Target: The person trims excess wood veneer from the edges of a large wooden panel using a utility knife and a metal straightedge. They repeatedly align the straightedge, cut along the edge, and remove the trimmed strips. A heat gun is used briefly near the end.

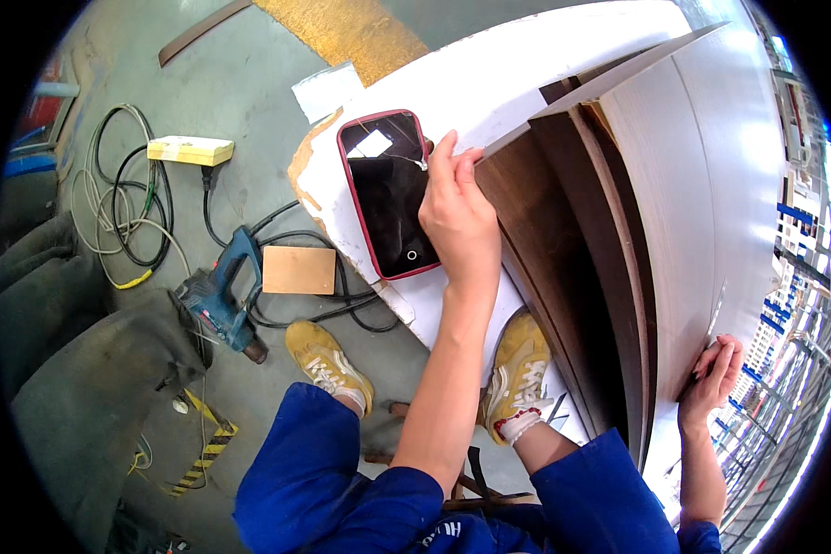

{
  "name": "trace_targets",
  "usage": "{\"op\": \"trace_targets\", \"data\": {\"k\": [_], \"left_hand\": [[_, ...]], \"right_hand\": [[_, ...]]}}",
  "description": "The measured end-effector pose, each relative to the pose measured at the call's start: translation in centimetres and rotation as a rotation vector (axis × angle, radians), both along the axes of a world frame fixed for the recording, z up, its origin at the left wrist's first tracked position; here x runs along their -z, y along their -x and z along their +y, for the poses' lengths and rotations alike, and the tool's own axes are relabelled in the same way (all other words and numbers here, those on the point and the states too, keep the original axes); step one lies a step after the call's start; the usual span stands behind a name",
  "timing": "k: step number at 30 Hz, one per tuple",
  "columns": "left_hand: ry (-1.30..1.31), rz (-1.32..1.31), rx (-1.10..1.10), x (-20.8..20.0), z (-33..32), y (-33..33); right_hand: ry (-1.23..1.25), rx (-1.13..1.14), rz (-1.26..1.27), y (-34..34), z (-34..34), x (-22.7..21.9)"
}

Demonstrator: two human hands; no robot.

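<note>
My left hand (460,214) is beside the right edge of a dark-screened smartphone (388,208) in a red case, which lies on a white board (489,83). Two of its fingers point up and apart near the corner of a wood-grain cabinet piece (702,138), and I see nothing held in them. Far to the right, my right hand (714,374) has its fingers closed against the pale panel face. A slim tool with a thin light blade (717,314) seems to stick up from it; its grip is mostly hidden.
A blue heat gun (220,297) lies on the floor at left, near a small tan board (298,270). Cables loop around a yellow-white power strip (190,150). Dark cloth-like heaps (102,379) fill the lower left. My shoes (331,365) stand by the white board's near edge.
</note>
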State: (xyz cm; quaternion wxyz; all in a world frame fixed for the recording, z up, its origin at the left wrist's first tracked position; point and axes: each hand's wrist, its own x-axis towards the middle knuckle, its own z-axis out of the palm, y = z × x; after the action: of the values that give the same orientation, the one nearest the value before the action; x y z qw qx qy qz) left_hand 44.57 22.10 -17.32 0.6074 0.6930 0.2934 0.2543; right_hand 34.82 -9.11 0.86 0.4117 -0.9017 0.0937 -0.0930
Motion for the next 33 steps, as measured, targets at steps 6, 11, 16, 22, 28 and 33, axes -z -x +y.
{"op": "trace_targets", "data": {"k": [6,11,16,22,28,33], "left_hand": [[-0.117,-0.019,0.053,-0.2,0.1,1.0],[-0.148,-0.023,0.065,-0.4,0.9,1.5],[-0.343,0.03,-0.133,-1.4,3.7,5.6],[-0.143,0.266,-0.147,1.7,2.3,9.6],[0.04,0.166,-0.073,3.1,3.4,7.4],[0.007,0.195,-0.086,1.8,5.4,9.0]], "right_hand": [[0.022,0.003,-0.015,-0.1,0.4,0.1],[0.028,0.005,-0.015,0.0,0.2,0.0],[0.002,0.005,0.002,0.4,-0.5,0.3],[0.01,0.005,-0.001,0.3,-0.3,0.1],[0.009,0.002,-0.003,-0.1,-0.5,0.2],[0.007,-0.015,-0.004,0.5,-1.8,0.5]]}}
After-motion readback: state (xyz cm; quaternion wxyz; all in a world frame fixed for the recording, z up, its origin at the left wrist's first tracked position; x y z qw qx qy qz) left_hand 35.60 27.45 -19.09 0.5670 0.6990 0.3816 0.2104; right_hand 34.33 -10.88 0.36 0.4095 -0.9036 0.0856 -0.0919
